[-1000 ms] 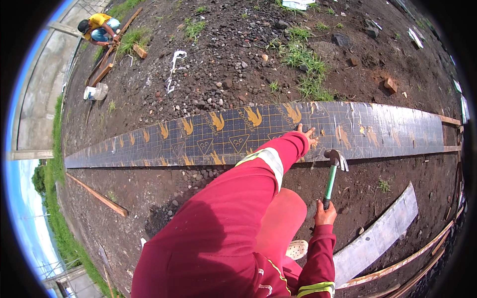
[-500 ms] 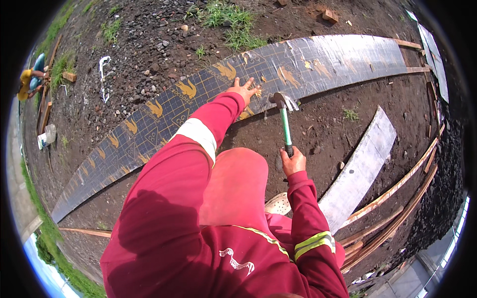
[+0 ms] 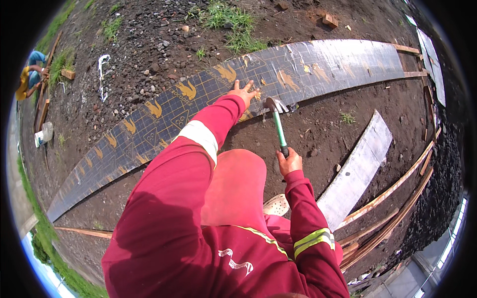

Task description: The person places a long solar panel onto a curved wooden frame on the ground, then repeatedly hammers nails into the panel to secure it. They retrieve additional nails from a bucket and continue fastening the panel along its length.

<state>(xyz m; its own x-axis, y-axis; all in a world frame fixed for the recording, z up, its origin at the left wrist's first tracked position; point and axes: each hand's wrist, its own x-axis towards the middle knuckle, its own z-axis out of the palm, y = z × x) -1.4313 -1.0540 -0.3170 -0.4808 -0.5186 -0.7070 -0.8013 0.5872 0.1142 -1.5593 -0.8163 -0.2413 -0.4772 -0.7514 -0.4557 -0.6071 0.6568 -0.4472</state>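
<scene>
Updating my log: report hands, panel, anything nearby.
Left hand spread on dark panel. Right hand gripping hammer, hammerhead at panel's near edge. Pale board off right.

Dark soil (image 3: pixel 320 131): long patterned board (image 3: pixel 278 74), grey plank (image 3: pixel 355 169), timber strips (image 3: pixel 396 224), far-left container (image 3: pixel 44 134), probably bucket.

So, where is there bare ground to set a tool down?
Bare soil lies between the hammer and the grey board, around a grass tuft; more between the long panel and the brown block. Lower right is crowded with wooden strips.
</scene>
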